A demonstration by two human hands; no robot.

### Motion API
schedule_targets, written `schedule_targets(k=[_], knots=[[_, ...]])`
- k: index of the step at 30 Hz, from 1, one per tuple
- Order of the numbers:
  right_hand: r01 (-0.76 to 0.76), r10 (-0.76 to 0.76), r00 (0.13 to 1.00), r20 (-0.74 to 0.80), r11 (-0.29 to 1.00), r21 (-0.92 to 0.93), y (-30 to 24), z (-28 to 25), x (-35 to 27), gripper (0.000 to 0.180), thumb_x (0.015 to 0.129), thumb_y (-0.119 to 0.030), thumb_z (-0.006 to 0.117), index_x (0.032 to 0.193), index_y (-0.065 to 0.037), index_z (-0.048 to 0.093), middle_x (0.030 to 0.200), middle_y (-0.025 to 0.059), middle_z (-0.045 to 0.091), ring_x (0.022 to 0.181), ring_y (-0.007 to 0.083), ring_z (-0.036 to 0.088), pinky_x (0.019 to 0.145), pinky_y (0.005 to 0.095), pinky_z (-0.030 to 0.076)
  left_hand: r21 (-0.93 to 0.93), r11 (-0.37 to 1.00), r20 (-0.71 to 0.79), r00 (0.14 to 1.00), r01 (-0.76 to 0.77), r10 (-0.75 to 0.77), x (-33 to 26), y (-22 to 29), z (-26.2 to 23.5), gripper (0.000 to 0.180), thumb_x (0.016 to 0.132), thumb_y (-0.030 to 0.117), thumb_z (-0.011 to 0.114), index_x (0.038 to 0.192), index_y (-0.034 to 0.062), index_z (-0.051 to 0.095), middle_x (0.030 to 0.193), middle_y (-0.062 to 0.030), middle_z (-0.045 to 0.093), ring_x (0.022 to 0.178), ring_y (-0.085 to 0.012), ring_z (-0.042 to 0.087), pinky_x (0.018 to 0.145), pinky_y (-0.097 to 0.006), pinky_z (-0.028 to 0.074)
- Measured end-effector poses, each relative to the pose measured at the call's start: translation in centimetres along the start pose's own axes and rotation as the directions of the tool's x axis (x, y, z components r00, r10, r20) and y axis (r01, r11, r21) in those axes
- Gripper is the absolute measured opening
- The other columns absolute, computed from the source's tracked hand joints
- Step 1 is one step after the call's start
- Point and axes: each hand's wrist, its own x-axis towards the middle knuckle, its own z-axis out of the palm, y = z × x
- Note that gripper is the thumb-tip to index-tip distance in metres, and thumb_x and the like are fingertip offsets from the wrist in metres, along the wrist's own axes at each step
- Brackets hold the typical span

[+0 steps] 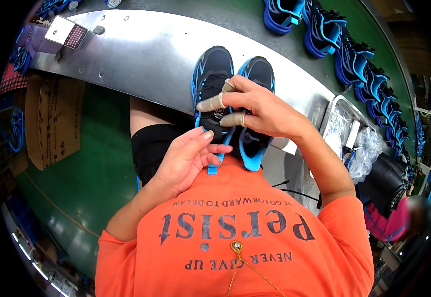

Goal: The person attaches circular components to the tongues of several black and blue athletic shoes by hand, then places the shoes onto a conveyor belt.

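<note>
The right hand (260, 111) covers the laces and tongue of the right-side black sports shoe with bright blue trim (255, 99), and its taped fingers (210, 103) hide part of the left-side black and blue shoe (210, 84); the left hand (185, 161) hides that shoe's heel, and whether it pinches the blue heel tab (214, 166) or only touches it cannot be told; the far row of blue and black shoes (354, 54) shrinks to the right until single shoes blur; the brown cardboard box (52, 119) at the left is partly under the metal bench (141, 54); the contents of the clear plastic bags (364, 148) are unreadable.
</note>
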Motion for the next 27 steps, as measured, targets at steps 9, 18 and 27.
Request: schedule_targets(k=[9,18,27], knots=[[-0.131,0.128,0.99,-0.063,0.99,-0.053,0.2,-0.1,-0.2,0.036,0.08,-0.018,0.078,0.115,-0.013,0.073,0.088,0.0066,0.061,0.086,0.0217,0.061,0.077,0.0345,0.05,0.211,0.976,-0.076,0.996,0.05,-0.035,-1.4,2.6,1.8,0.023,0.104,0.017,0.051,0.113,-0.0037,0.058,0.105,-0.0105,0.065,0.094,-0.0239,0.07,0.066,-0.028,0.057],[-0.152,0.142,0.988,-0.065,0.969,-0.195,0.4,1.3,-0.3,0.068,0.072,-0.025,0.083,0.133,-0.008,0.06,0.141,0.0167,0.049,0.128,0.0384,0.047,0.107,0.0448,0.041,0.879,-0.472,0.242,0.913,-0.062,0.33,3.8,6.6,4.6,0.035,0.09,0.037,0.066,0.089,0.0024,0.065,0.075,-0.0138,0.064,0.067,-0.0325,0.064,0.062,-0.041,0.05],[-0.193,0.18,0.98,-0.084,0.961,-0.196,0.7,1.4,-0.5,0.062,0.07,-0.022,0.084,0.126,-0.006,0.063,0.14,0.0134,0.052,0.125,0.0358,0.05,0.104,0.0433,0.044,0.734,-0.664,0.311,0.94,-0.143,0.141,6.2,7.4,5.5,0.031,0.084,0.036,0.067,0.095,0.008,0.069,0.083,-0.0143,0.07,0.071,-0.0348,0.067,0.064,-0.046,0.052]])
